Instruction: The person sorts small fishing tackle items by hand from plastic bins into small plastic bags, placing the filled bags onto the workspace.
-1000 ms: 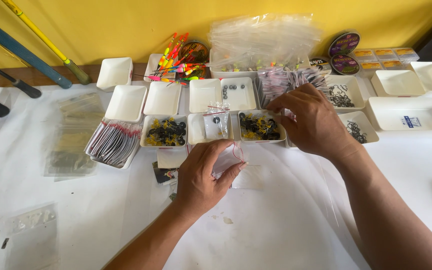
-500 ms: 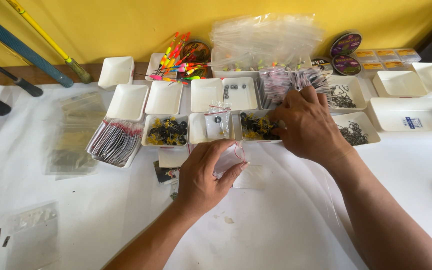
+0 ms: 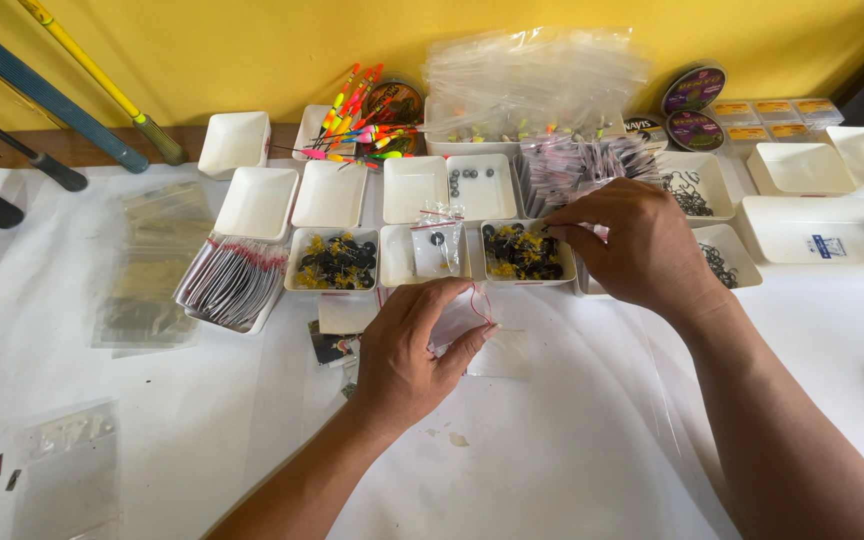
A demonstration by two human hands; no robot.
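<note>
Fingers of the left hand [image 3: 407,355] pinch a small clear zip bag [image 3: 462,312] with a red seal line, holding it just above the white table cover [image 3: 552,450]; thumb and forefinger are closed on the bag's edge, much as they were half a second ago, with the hand barely shifted. Beside it, flat on the cover, lies another clear bag [image 3: 502,352], and a dark printed card [image 3: 330,345] sits to the left of the wrist.

Farther out, the right hand [image 3: 627,245] has moved: a second ago it hovered over the trays with fingers spread, and now its fingertips are drawn together at the right edge of the tray of black and yellow beads [image 3: 522,252]. Whether they grip a bead cannot be told, since the tips are too small to read. Next to that tray stands a white tray holding a small bagged item [image 3: 437,245], then a second bead tray [image 3: 334,262].

Beyond these, unchanged, are empty white trays [image 3: 257,202], a tray of black rings [image 3: 480,185], bright fishing floats [image 3: 357,120], a heap of clear bags [image 3: 532,75] and line spools [image 3: 692,100] against the yellow wall [image 3: 202,50].
</note>
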